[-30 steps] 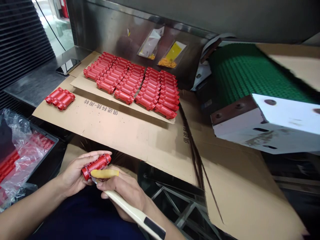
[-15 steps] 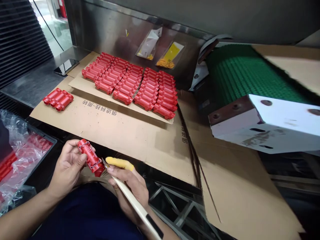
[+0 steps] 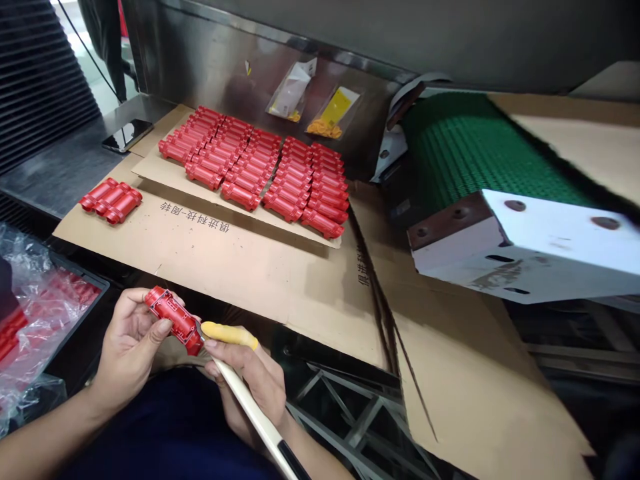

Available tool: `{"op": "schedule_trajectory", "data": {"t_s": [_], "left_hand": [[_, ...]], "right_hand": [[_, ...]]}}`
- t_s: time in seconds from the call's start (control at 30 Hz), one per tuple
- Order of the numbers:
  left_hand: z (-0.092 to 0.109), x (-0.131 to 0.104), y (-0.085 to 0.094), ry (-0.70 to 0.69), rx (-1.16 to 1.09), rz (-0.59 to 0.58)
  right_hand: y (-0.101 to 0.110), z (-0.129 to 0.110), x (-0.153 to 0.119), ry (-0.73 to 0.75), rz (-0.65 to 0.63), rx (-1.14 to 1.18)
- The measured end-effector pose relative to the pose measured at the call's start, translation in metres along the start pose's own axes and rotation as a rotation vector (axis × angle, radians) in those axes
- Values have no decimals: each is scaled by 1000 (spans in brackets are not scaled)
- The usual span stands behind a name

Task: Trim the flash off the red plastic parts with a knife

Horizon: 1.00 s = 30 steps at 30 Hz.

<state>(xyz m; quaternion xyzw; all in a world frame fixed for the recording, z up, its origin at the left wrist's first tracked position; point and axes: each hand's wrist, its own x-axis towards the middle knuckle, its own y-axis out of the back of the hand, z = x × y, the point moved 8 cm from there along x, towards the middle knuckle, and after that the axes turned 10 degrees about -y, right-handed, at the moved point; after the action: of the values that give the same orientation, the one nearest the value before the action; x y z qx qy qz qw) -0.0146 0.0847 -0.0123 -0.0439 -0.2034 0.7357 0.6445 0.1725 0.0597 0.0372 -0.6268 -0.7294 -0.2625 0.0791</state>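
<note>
Held items: one red tubular housing (image 3: 173, 315), in front of the table's near edge, its recessed face upward. Your left hand (image 3: 131, 343) gripped it between thumb and fingers; your right hand (image 3: 253, 370), with a yellow finger cot (image 3: 227, 334) on the index finger, was closed around a cream-handled knife (image 3: 245, 395). The blade was at the housing's lower end; you could not tell whether it touched.

Surroundings: five rows of red housings (image 3: 250, 167) on a cardboard sheet (image 3: 160, 175), toward the table's far edge. Three more red housings (image 3: 111, 200), side by side, near the left corner of the cardboard cover (image 3: 240, 270). One smartphone (image 3: 127, 135), beyond them. Two clear packets (image 3: 293, 91) with yellow contents, by the back panel (image 3: 210, 53). One green belt (image 3: 480, 150) with a white metal bracket (image 3: 540, 247), overhanging the right side and hiding part of the cardboard there. One crate (image 3: 95, 303) of red pieces under clear film, left of you, below table level.

Surface and room: a dark metal table (image 3: 55, 175), mostly under printed cardboard; a metal frame (image 3: 365, 420) beneath; black slats (image 3: 43, 73) at left; a person's dark-trousered leg (image 3: 106, 43) beyond the far left corner.
</note>
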Motion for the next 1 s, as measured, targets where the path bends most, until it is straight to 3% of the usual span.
{"op": "schedule_trajectory", "data": {"t_s": [0.4, 0.57, 0.63, 0.7, 0.8, 0.9, 1.0], "left_hand": [[-5, -4, 12, 0, 75, 56], [-14, 0, 6, 177, 16, 86], [-17, 0, 2, 263, -22, 88], [-16, 1, -1, 283, -26, 74], [-10, 2, -1, 212, 40, 26], [0, 2, 2, 72, 166, -11], [8, 0, 2, -66, 277, -42]], "right_hand": [[0, 13, 0, -125, -35, 44], [-3, -3, 10, 168, -204, -204], [-4, -4, 11, 209, -246, -247], [1, 2, 13, 122, -228, -121], [4, 27, 14, -217, -181, 221], [-7, 52, 9, -526, -172, 546], [-17, 62, 7, -640, -161, 769]]}}
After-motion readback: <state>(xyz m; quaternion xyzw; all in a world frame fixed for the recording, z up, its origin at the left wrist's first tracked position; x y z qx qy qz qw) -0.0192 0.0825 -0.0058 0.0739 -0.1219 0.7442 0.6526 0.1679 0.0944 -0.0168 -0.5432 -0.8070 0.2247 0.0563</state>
